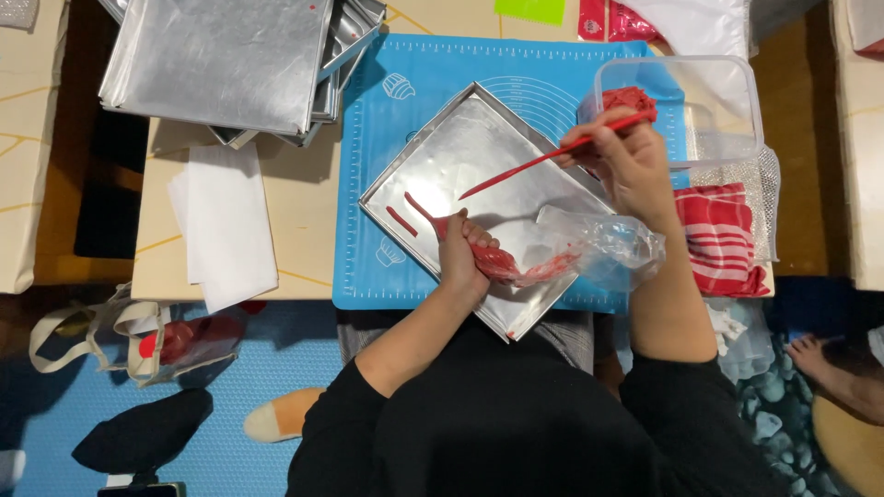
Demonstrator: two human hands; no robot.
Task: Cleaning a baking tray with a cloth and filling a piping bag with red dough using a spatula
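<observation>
Left hand (458, 253) grips the piping bag (552, 258) over the baking tray (433, 175). Right hand (617, 152), at 2 o'clock, holds a red spatula (534, 164).

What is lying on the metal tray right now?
Two red piped strips on the metal tray, plus the piping bag; the left hand covers part of the tray.
</observation>
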